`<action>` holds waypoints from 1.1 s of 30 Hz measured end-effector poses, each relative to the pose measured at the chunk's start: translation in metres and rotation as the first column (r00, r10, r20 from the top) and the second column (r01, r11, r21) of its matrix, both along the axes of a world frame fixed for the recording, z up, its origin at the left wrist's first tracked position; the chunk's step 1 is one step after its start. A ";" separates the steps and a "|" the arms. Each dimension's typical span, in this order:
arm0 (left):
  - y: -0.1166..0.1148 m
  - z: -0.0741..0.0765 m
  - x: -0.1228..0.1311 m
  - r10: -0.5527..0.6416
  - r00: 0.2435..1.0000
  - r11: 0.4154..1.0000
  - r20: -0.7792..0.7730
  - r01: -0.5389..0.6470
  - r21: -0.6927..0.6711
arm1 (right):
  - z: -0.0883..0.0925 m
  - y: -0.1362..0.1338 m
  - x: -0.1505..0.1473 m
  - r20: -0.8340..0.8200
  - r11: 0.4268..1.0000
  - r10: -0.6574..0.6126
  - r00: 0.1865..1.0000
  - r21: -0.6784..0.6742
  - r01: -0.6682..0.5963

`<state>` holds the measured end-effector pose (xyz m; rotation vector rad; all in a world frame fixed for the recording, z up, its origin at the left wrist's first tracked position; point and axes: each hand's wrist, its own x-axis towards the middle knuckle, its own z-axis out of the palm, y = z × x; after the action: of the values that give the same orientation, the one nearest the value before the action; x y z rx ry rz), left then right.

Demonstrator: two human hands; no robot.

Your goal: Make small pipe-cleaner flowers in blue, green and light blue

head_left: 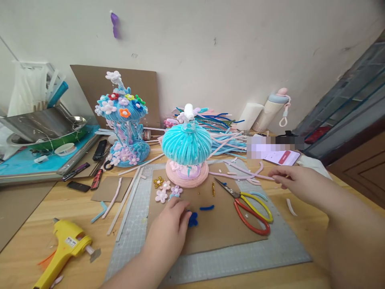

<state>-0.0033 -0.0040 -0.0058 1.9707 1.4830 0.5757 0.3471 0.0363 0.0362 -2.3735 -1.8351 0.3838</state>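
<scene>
My left hand (168, 226) is low over the cardboard, its fingers closed at a dark blue pipe-cleaner flower (193, 219); part of the flower is hidden by them. A short dark blue pipe-cleaner piece (207, 208) lies just beyond. Off to the right, my right hand (287, 176) pinches the end of a lilac pipe cleaner (240, 175) that stretches left across the table. Between the hands lie scissors (251, 208) with one yellow and one red handle. A turquoise fuzzy domed ornament (187, 142) stands on a pink round base, beside several small flowers (161, 196).
A yellow glue gun (67, 243) lies at left front. Behind stands a blue flower-covered ornament (122, 120), with bundled pipe cleaners (228, 140) to its right. Cardboard (180, 241) rests on a grey cutting mat (234, 261). A phone (281, 154) and a bottle (272, 110) are at right.
</scene>
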 end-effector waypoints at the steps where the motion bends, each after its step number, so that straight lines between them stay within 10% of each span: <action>1: 0.000 0.001 0.000 0.020 1.000 1.000 0.019 -0.020 0.017 | -0.006 0.003 0.008 0.005 1.000 0.012 1.000 -0.011 -0.012; 10: -0.001 0.005 -0.003 0.127 0.950 0.985 0.284 -0.155 0.079 | -0.059 0.015 0.003 -0.033 0.962 0.255 0.966 0.112 -0.250; 18: -0.001 0.006 0.000 0.129 0.941 0.989 0.312 -0.147 0.033 | -0.068 0.017 -0.002 -0.029 0.936 0.329 0.944 0.142 -0.322; 29: -0.017 0.015 0.005 -0.411 0.911 0.910 0.042 0.408 0.075 | -0.072 0.014 -0.013 -0.048 0.920 0.376 0.925 0.136 -0.367; 33: -0.020 0.014 0.007 -0.448 0.894 0.887 -0.013 0.446 0.120 | -0.073 0.015 -0.015 -0.068 0.910 0.403 0.913 0.134 -0.392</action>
<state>0.0035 -0.0242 0.0085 2.2982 0.9455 0.4797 0.3326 0.0515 -0.0368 -1.8620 -2.2252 0.4035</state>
